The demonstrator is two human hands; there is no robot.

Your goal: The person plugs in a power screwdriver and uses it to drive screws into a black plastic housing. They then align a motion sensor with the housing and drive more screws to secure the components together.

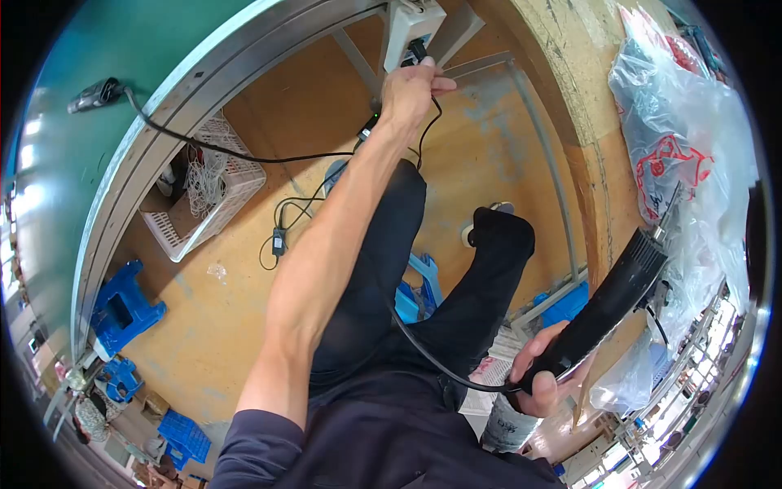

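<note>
My left hand reaches up to a white power outlet box on the bench frame. Its fingers are closed on a black plug at the socket face. In my right hand, at the lower right, is a black cylindrical electric screwdriver. The metal bit points up and to the right, towards a clear plastic bag. A black cable runs from the tool's rear end across my lap.
A green bench top curves along the left. Beneath it are a white basket with wires and a blue stool. Black cables with an adapter lie on the floor. Plastic bags cover the right-hand bench.
</note>
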